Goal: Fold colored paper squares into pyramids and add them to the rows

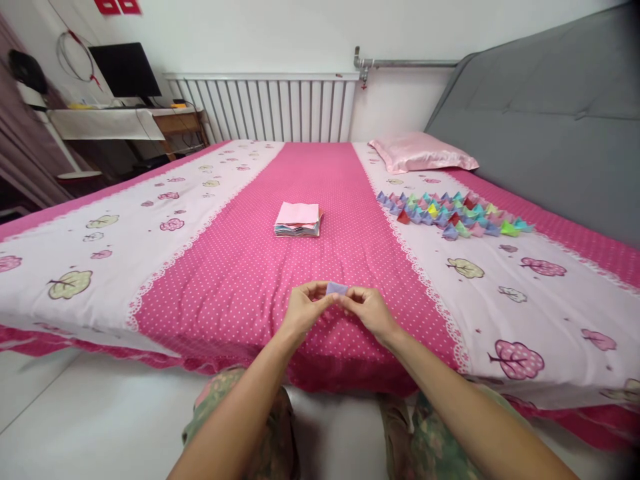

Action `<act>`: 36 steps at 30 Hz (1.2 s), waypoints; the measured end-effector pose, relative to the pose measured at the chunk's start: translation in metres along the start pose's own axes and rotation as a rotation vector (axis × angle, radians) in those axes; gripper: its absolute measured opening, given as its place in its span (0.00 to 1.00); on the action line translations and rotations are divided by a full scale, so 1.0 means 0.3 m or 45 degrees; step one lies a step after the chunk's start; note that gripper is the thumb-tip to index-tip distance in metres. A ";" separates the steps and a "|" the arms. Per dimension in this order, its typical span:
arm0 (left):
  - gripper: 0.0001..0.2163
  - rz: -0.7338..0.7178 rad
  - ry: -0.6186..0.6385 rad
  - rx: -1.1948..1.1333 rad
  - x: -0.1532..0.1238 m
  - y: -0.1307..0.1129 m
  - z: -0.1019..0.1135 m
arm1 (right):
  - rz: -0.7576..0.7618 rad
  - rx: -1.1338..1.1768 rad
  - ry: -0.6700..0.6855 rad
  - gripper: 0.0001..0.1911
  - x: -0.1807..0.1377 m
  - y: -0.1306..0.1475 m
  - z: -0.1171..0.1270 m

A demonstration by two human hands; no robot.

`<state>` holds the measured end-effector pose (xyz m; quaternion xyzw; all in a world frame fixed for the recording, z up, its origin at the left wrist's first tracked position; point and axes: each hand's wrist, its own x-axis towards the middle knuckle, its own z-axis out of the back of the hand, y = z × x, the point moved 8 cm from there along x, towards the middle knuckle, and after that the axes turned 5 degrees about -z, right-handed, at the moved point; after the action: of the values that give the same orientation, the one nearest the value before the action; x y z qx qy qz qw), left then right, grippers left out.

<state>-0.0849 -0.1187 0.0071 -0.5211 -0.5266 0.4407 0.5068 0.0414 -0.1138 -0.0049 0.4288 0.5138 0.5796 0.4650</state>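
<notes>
A small folded piece of lavender paper (337, 289) is held between my two hands, just above the near part of the bed. My left hand (306, 308) pinches its left side, thumb toward me. On its right side my right hand (369, 309) grips it the same way, and the two thumbs meet at the lower edge. Fingers cover part of the paper, so its full shape is hidden. Beyond my hands lies a stack of square coloured paper (298, 215) with a pink sheet on top.
Several rows of small folded paper shapes (453, 215) in many colours stand on the right of the bedspread (240, 267). Behind them are a pink pillow (423, 152) and a grey headboard (545, 113). A radiator (265, 107) and a desk (110, 123) with a monitor (125, 71) are at the back.
</notes>
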 end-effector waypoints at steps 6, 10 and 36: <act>0.09 -0.071 -0.100 0.106 0.009 -0.006 0.035 | -0.044 0.046 -0.043 0.16 0.004 -0.010 0.002; 0.07 -0.184 -0.184 0.403 0.011 -0.022 0.061 | 0.034 0.052 -0.109 0.19 0.007 -0.004 0.022; 0.06 -0.500 -0.114 1.037 -0.019 -0.099 -0.007 | 0.182 -0.224 -0.201 0.10 0.006 0.025 0.034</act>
<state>-0.0861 -0.1264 0.0362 -0.1500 -0.4205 0.5297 0.7212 0.0504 -0.1104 0.0036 0.4661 0.3908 0.6186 0.4973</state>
